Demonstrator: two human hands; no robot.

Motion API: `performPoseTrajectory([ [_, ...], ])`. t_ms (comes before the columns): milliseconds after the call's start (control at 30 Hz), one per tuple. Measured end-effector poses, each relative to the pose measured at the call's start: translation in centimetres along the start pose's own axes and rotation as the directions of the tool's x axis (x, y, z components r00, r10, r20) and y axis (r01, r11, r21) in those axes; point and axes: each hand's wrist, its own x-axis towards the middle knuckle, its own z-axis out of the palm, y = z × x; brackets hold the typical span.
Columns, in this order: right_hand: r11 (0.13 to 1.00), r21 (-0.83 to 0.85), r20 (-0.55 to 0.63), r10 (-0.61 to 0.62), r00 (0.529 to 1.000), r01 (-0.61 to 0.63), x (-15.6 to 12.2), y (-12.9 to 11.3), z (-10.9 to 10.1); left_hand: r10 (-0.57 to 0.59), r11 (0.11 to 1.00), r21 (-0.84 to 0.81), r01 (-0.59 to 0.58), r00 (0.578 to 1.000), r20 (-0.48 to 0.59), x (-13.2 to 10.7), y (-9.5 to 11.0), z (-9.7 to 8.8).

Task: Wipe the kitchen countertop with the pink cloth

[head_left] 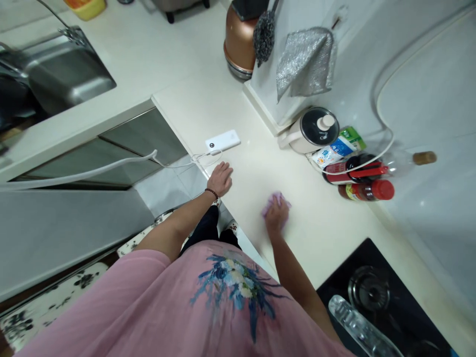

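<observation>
The right hand (pixel 277 214) has a small purple cloth (pixel 266 210) bunched beneath it, pressed to the bare middle of the worktop (pixel 253 173), between the front edge and the bottles (pixel 366 190) along the wall. Its fingers are gathered closely over the cloth, holding it, with folds poking out around them. I'd call this the wiping itself, in the middle of a stroke.

The left hand (pixel 220 179) rests palm down at the front edge, fingers loosely extended and, as far as I can see, gripping nothing (propping the body up, I'd guess). Just beyond it lies the power bank (pixel 228 140), its white cable (pixel 203 157) trailing over the edge.

To my eye, the next move calls for even pressure and a flat cloth, swept across the open surface. Toward the wall it needs care around the pot (pixel 303 136) and bottles; toward the left hand, the cable could snag. The hob (pixel 386 282) bounds the other end.
</observation>
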Motion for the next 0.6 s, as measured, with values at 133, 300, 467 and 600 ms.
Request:
performPoseTrajectory([
  [133, 0.982, 0.091, 0.047, -0.17, 0.984, 0.166, 4.8, -8.1, 4.0, -0.009, 1.0, 0.007, 0.009, 1.0, -0.003, 0.1, 0.0, -0.1],
  [300, 0.963, 0.129, 0.139, -0.252, 0.958, 0.235, 5.2, -11.7, 5.1, 0.002, 0.999, 0.034, -0.002, 1.0, -0.002, 0.2, 0.2, -0.2],
  [467, 0.976, 0.127, 0.114, -0.193, 0.975, 0.178, 2.6, -5.3, 1.9, 0.004, 1.0, 0.021, -0.004, 1.0, 0.0, 0.3, 0.3, -0.5],
  [600, 0.999, 0.03, 0.002, 0.013, 1.0, -0.013, -1.2, 3.5, -2.2, -0.005, 1.0, 0.016, 0.005, 1.0, -0.011, 0.3, 0.2, -0.4],
])
